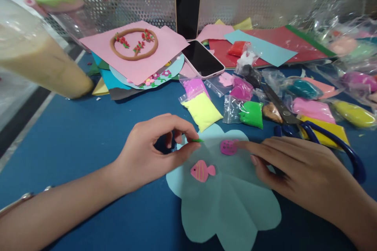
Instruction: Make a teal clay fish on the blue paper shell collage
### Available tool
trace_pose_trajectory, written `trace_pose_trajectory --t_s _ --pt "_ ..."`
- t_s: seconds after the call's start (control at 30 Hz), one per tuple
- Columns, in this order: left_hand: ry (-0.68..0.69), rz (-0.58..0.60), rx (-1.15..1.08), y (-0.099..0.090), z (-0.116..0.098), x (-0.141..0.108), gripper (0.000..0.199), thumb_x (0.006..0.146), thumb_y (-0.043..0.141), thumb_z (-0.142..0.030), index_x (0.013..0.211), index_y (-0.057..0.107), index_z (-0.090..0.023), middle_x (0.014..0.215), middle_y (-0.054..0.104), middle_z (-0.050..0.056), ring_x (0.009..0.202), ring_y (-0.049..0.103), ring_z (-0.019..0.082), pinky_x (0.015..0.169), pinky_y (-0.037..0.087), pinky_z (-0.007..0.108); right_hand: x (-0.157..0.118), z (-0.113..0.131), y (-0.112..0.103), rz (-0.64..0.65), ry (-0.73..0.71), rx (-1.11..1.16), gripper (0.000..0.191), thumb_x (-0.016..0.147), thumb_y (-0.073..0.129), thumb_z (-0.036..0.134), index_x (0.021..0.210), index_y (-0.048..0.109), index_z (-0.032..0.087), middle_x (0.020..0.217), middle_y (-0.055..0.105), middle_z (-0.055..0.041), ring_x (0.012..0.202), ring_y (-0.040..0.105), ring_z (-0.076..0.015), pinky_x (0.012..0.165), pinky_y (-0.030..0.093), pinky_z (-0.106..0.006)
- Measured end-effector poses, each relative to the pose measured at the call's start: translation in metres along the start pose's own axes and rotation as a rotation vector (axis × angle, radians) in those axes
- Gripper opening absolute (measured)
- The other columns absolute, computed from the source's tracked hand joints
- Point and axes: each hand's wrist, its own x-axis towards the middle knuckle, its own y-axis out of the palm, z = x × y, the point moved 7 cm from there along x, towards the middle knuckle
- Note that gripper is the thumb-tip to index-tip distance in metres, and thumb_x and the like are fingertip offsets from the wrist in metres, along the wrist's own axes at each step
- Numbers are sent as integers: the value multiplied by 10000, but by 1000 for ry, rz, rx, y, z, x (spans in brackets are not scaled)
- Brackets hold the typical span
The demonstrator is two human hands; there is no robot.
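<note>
A light-blue paper cut in a scalloped flower shape (206,211) lies on the blue table, with fold lines across it. On it sits a pink clay fish (200,171) with yellow stripes and a dark eye. Above and right of that is a magenta clay fish (227,147) with dark spots. My left hand (156,151) pinches a thin strip of green clay (196,140) between thumb and index finger, over the paper's upper left. The index finger of my right hand (297,164) stretches out to the magenta fish's right end, thumb apart; the hand holds nothing.
Bags of coloured clay, including yellow (203,110) and green (252,114), lie beyond the paper. Blue-handled scissors (285,114) rest among them at right. Behind are a phone (203,58) and pink paper (132,47) with a brown clay ring. A drink cup (38,55) leans at left.
</note>
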Motion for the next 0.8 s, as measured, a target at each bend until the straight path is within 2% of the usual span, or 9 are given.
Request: trace_pose_trajectory --t_s 0.2,0.47,0.6,0.67,0.8 --pt "-7 -3 6 -2 1 0 98 747 667 -93 770 628 -180 703 642 -49 602 562 53 516 432 158 1 3 1 14 -30 32 172 854 507 119 974 620 165 712 643 -15 583 549 -132 574 426 -295" --pt "-14 -3 -13 -1 0 0 96 743 667 -93 765 629 -178 699 641 -43 598 562 58 513 438 164 1 -2 -1 22 45 92 201 855 503 132 993 629 205 726 646 -5 584 583 -132 552 445 -279" --pt "-18 -1 -4 0 0 0 94 742 670 -98 759 631 -182 695 641 -41 594 562 60 509 436 166 4 -17 -11 -56 238 238 102 865 551 224 895 641 264 762 656 25 477 526 -69 448 415 -212" --pt "-19 -1 2 -1 1 0 95 743 668 -101 761 631 -187 693 644 -39 589 564 64 506 436 172 4 -25 -15 -100 318 289 62 851 586 264 834 645 270 745 659 24 472 519 -75 421 407 -213" --pt "-26 8 8 -1 2 0 86 747 666 -120 764 630 -197 698 653 -26 590 572 81 505 442 191 5 -30 -15 -122 338 346 47 832 621 247 793 640 262 713 668 8 542 579 -121 438 432 -240"
